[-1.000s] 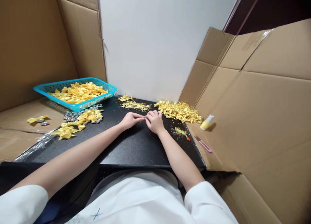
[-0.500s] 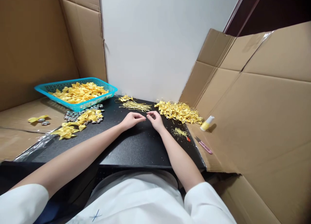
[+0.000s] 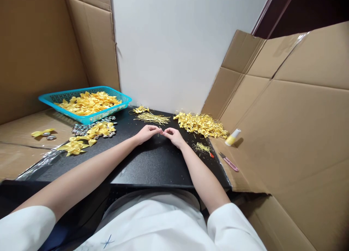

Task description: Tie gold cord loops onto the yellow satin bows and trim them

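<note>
Above the middle of the black tabletop [image 3: 152, 167], my left hand [image 3: 147, 133] and my right hand [image 3: 174, 136] meet at the fingertips. Both are closed in a pinch. A tiny bit of something thin and yellowish shows below the left fingertips, too small to name. Just beyond the hands lies a bundle of yellow cords [image 3: 153, 118]. A heap of yellow ribbon pieces with thin loops [image 3: 200, 125] is to the right of them. Yellow ribbon flowers [image 3: 74, 148] and silvery button-like pieces [image 3: 81, 129] lie to the left.
A blue basket [image 3: 86, 119] of yellow ribbon flowers stands at the back left. On the right are yellow thread scraps [image 3: 202, 147], pink thread snips [image 3: 229, 161] and a white-and-yellow spool-like tube [image 3: 232, 137]. Cardboard walls [image 3: 300, 134] rise on both sides.
My right hand has shifted slightly down, and its fingertips now touch those of my left hand. A thin yellowish bit has come into view below the left fingertips.
</note>
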{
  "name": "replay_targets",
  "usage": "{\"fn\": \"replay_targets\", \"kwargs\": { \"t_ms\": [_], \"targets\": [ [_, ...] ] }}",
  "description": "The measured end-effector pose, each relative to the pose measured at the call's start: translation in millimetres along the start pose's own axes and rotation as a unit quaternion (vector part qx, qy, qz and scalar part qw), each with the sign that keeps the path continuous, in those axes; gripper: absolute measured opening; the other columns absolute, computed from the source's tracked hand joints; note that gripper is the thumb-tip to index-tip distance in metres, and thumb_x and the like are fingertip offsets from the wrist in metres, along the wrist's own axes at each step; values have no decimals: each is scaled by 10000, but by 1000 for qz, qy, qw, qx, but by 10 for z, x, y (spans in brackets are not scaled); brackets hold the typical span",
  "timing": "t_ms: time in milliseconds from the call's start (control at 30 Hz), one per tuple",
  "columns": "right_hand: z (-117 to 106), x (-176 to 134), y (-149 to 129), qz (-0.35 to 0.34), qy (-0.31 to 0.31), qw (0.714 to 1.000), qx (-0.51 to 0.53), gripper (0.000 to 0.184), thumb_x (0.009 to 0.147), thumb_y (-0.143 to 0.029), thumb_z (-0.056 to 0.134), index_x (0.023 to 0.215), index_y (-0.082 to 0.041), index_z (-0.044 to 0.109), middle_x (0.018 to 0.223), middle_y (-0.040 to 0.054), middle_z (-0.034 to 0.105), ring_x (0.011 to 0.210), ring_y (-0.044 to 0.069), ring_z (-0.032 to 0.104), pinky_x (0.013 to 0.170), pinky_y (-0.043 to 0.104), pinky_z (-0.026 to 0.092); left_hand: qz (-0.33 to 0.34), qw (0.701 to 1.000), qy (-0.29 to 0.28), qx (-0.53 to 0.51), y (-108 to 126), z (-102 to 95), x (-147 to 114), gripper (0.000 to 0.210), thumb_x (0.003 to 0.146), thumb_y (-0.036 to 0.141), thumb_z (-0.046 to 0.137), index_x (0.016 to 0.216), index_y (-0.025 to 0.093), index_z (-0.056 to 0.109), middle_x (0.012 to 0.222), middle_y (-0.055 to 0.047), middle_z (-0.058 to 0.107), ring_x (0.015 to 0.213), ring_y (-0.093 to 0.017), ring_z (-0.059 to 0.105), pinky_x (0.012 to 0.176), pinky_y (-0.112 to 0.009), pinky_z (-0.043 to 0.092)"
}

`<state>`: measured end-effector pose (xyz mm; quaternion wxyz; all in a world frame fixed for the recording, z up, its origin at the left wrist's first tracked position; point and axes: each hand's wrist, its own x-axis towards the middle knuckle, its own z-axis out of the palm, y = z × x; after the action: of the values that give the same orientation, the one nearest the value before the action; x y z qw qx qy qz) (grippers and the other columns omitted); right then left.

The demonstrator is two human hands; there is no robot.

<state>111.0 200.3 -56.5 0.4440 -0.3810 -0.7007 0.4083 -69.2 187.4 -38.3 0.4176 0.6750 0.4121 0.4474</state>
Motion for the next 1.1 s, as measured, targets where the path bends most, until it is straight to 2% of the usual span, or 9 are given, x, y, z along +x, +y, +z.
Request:
{"fn": "replay_targets", "kwargs": {
  "t_ms": [67,267,433,600,767,933,1100],
  "targets": [
    [0,-3,-10,-12,2,1000,-26,300,692,-466,696,725,-182,607,718,-13,614,698,131,555,713,271,453,0,1000,1,9,-6,-5,5,291,663,464,683,646,176,722,739,-47,732,763,-189,640,803,-298,469],
    [8,-20,-37,-50,15,994,-96,226,738,-392,667,700,-179,601,740,1,610,723,140,556,702,272,452,-37,997,12,71,-45,-28,6,287,607,441,735,699,170,763,666,-44,725,638,-183,625,641,-281,457],
    [19,-31,-41,-55,20,991,-123,182,744,-341,664,693,-180,597,737,-3,604,709,133,549,696,265,449,-45,997,44,43,-33,-23,4,276,575,403,773,747,187,781,775,-58,760,763,-225,672,758,-312,485],
    [26,-28,-36,-48,23,992,-113,157,739,-322,659,699,-182,601,731,-5,613,703,133,549,694,264,449,-44,997,56,11,-51,-7,4,280,571,388,783,752,175,774,785,-67,761,782,-231,684,801,-329,497],
    [24,-19,-19,-41,26,994,-94,196,739,-373,654,701,-187,604,728,-3,627,701,138,556,691,271,451,-18,999,31,16,-73,-13,9,410,575,419,794,900,171,768,802,-68,760,727,-208,673,711,-300,504],
    [28,-18,-1,-29,21,997,-71,239,715,-415,671,707,-185,606,702,-5,621,672,136,551,665,268,448,28,996,-10,82,-70,-49,14,352,636,479,751,805,172,779,695,-46,735,604,-163,609,567,-247,432],
    [27,-17,4,-26,19,998,-52,215,717,-391,666,704,-186,602,710,-1,638,673,137,561,690,277,458,40,994,-43,89,-50,-87,19,352,662,485,724,826,179,782,721,-48,742,624,-164,606,577,-244,427]
  ]
}}
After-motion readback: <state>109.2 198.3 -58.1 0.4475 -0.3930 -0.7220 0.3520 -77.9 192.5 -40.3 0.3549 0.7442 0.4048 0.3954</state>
